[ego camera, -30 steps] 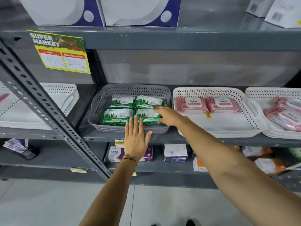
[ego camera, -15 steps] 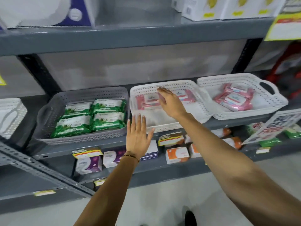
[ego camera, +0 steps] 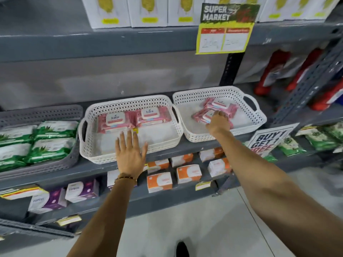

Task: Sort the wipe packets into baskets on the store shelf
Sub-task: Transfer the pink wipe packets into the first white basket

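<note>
Three baskets stand in a row on the middle shelf. The grey basket (ego camera: 55,112) at the left holds several green wipe packets (ego camera: 53,127). Two pink wipe packets (ego camera: 115,121) lie side by side at the back of the middle white basket (ego camera: 130,101). In the right white basket (ego camera: 213,90) is a loose pile of pink packets (ego camera: 222,106). My right hand (ego camera: 218,123) reaches into that basket, fingers curled over the front pink packet. My left hand (ego camera: 130,153) is flat and open against the front wall of the middle basket, holding nothing.
A yellow price sign (ego camera: 225,28) hangs from the upper shelf by a black upright (ego camera: 230,69). A "buy 1 get 1" card (ego camera: 267,140) juts out right of the baskets. Orange boxes (ego camera: 159,180) and purple boxes (ego camera: 81,190) fill the lower shelf. More green packets (ego camera: 323,136) lie far right.
My right hand has moved right, from the green packets in the grey basket, over the middle basket, into the right white basket. The view swung right; my left hand stayed open.
</note>
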{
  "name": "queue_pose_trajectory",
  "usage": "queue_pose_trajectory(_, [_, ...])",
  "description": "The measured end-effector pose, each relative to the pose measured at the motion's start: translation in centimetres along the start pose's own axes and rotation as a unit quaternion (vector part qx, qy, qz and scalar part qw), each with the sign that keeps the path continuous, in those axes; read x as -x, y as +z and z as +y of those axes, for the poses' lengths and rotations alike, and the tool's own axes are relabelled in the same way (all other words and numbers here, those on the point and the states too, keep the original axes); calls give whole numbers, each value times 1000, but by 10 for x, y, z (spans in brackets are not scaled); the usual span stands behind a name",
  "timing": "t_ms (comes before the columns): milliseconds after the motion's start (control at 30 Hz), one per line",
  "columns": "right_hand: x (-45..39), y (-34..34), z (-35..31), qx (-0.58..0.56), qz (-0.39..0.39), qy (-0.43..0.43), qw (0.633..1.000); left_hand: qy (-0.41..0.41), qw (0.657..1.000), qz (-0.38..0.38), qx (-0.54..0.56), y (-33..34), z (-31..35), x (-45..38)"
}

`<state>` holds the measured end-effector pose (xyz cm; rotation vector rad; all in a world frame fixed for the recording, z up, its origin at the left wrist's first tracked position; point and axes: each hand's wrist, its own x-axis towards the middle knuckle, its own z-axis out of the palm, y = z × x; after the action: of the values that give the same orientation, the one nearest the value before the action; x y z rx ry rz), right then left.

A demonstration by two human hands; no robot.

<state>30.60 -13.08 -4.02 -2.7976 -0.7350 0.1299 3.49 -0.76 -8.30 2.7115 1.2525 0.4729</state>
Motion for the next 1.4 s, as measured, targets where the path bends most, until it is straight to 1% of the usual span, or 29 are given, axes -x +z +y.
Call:
queue_pose_trajectory(100, [-15,1,13,4,-32,18,999,-4,1000,6,-6,0,2,1])
queue_pose_trajectory(233, [-19,1,12,3,-61,33,998,-9,1000,8,-7,-1,4,2])
queue_pose_trajectory(367, [-24,2,12,-1,-55,38,998,-11,1000,3,-12,-2,3,1])
queue_pose_trajectory(467, [-27,-3,12,27,-56,23,998,-8,1000,0,-12,-4,2,3])
queue_pose_trajectory(533, [-28,-6,12,27,-45,17,998,-4,1000,-4,-11,-5,1,3])
queue_pose_trajectory(600, [-25,-7,11,-6,-29,27,999,0,1000,-7,-14,-5,0,2])
queue_pose_trajectory(700, [-15,-11,6,-64,22,18,998,11,1000,-11,-21,-5,-2,2])
queue_pose_trajectory(800, [-5,-19,-7,-161,79,-23,984,29,999,-14,-19,-7,-7,3])
queue_pose_trajectory(867, [3,-25,-24,-203,82,-64,974,41,999,-11,-21,-8,-12,5])
queue_pose_trajectory(1067, [32,-24,-97,-239,6,-198,951,22,999,-4,-26,-20,-47,16])
queue_pose_trajectory(1233, [57,-2,-170,-148,-80,-299,939,-3,1000,1,-19,-29,-90,25])
queue_pose_trajectory(1367, [74,29,-216,-121,-169,-345,915,5,1000,3,-24,-34,-106,27])
queue_pose_trajectory(1400, [77,36,-223,-107,-182,-353,911,9,1000,2,-26,-35,-107,27])
